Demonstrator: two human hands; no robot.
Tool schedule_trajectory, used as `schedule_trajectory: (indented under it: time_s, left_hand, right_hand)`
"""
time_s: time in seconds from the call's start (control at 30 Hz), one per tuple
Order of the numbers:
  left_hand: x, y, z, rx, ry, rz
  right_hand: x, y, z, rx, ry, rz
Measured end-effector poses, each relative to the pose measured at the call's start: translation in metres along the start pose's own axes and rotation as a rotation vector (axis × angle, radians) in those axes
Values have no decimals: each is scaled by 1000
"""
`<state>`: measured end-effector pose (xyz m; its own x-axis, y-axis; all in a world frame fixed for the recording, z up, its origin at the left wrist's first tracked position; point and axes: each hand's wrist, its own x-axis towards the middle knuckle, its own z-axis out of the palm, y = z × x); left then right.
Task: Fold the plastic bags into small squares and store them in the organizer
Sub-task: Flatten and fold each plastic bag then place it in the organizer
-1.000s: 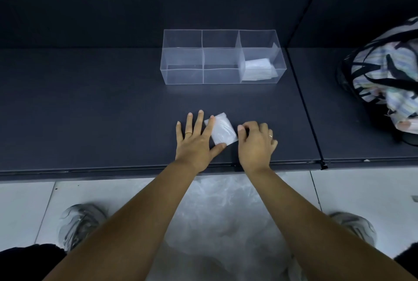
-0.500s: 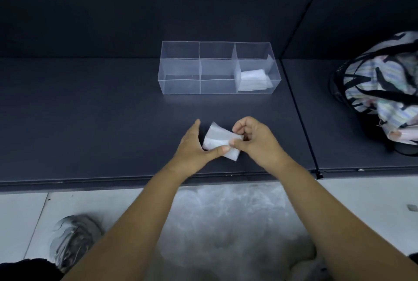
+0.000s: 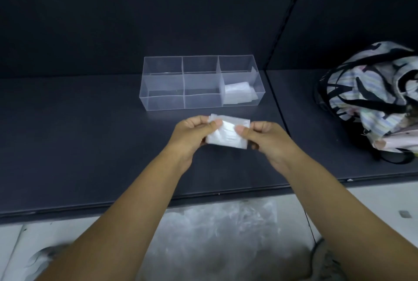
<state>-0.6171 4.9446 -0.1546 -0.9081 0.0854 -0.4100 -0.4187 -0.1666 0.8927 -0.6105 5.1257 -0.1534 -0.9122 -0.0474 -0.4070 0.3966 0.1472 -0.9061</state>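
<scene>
A folded white plastic bag (image 3: 227, 133), a small square packet, is held above the dark shelf (image 3: 90, 140). My left hand (image 3: 192, 133) pinches its left edge and my right hand (image 3: 262, 137) pinches its right edge, thumbs on top. Behind it stands the clear organizer (image 3: 200, 82) with three compartments. Its right compartment holds a folded bag (image 3: 238, 94); the left and middle ones show nothing inside.
A striped fabric bag (image 3: 373, 99) with black straps lies on the shelf at the right. A heap of loose clear plastic bags (image 3: 217, 235) lies on the pale floor below the shelf edge. A dark wall rises behind the organizer.
The folded bag was pressed flat on the shelf by both hands; both hands have since picked it up and now hold it by its two edges, nearer the organizer.
</scene>
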Motion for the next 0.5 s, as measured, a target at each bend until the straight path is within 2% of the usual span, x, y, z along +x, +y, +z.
schedule_trajectory:
  time_s: [0.1,0.17,0.2,0.27,0.33,0.37,0.43,0.5]
  left_hand:
    - [22,15,2,-35,127,73]
    - [40,21,0,74,250,182]
    - [48,21,-2,228,310,273]
    - [62,13,-7,732,362,471]
    - [73,-1,-12,1211,280,536]
    - [78,-8,-15,1363,233,524]
    - [84,-21,-21,1525,201,520]
    - [87,-29,-25,1590,207,541]
  right_hand:
    - [30,-19,-12,-15,94,-76]
    - [59,-33,-22,-26,198,-118]
    - [74,-40,-27,-44,239,-129]
    - [104,-50,-34,-129,277,-136]
    - [130,-53,-38,-291,301,-130]
    - [142,-53,-39,-417,318,-113]
    - [159,-50,-39,-695,386,-72]
    - [168,-46,-36,-930,472,-73]
